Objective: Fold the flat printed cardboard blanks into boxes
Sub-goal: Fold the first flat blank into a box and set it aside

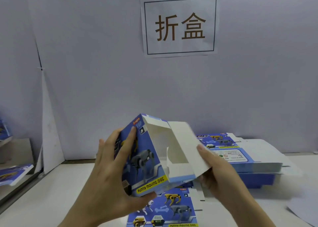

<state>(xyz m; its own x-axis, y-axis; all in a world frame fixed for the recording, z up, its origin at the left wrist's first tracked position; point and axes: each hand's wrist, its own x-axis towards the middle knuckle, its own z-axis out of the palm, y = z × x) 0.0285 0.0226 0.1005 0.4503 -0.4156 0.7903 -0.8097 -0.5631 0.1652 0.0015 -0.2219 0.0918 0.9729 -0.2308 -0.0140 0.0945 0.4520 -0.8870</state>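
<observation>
A partly folded box [146,158] is held above the tabletop [51,201], tilted, with its open end turned towards the camera and its white interior exposed. The printed blue panel is grasped by the left hand [110,171]: the thumb is placed under the lower edge and the fingers are spread over the panel up to its top. A white flap [185,140], open and standing out to the right, is pinched by the right hand [215,168], with the thumb laid on the flap's inner face. A flat blank [172,209] is located on the tabletop directly below the box. A stack of blanks [249,163] is positioned at the right, against the wall [103,72]. A paper sign [179,26] is fixed to the wall.
</observation>
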